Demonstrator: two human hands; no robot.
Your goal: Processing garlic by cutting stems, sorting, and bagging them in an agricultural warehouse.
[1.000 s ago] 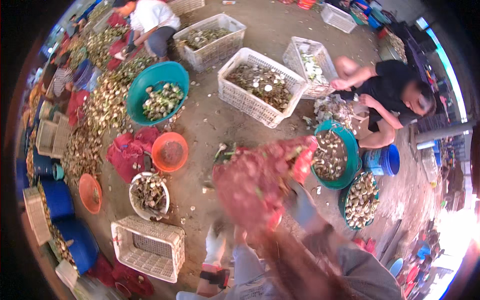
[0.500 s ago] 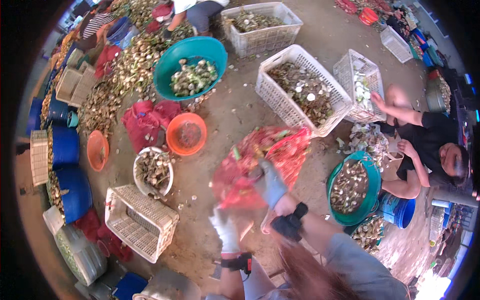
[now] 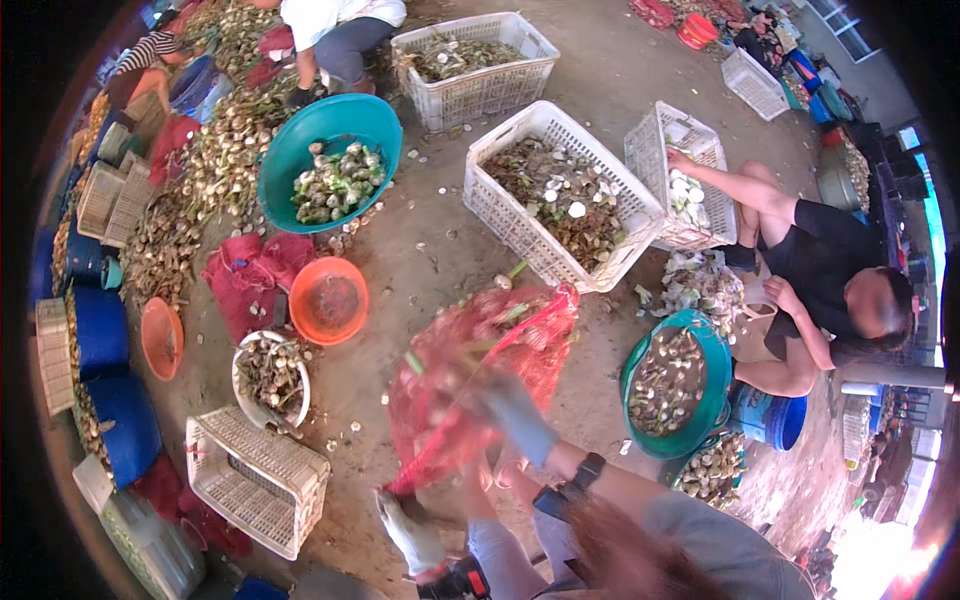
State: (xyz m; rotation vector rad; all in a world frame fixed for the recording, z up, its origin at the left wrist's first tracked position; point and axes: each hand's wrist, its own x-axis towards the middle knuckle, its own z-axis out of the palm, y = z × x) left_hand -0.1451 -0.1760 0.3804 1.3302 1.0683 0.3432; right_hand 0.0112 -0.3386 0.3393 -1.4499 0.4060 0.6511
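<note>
A red mesh bag point(image 3: 530, 350) with pale bulbs that look like garlic and some green stalks slumps on the floor in front of me. My left hand point(image 3: 410, 530), in a whitish glove with dark fingertips, is closed on the bag's near left corner and draws it taut. My right hand point(image 3: 515, 415), in a grey-blue glove, lies over the bag's near side. Motion smears its fingers, so their grip does not show. One loose bulb point(image 3: 503, 282) with a green stalk is at the bag's far edge.
Ahead stands a white crate point(image 3: 560, 270) of trimmings. An orange basin point(image 3: 328, 300), a white bucket point(image 3: 270, 380) and an empty crate point(image 3: 258, 480) stand left. A teal tub point(image 3: 722, 385) of bulbs is right, beside a seated person point(image 3: 830, 270). Another person crouches behind a teal basin point(image 3: 330, 125).
My left hand has moved down and left to the bag's near corner, stretching the bag toward me. My right hand has shifted left and slightly down across it. The view has turned slightly.
</note>
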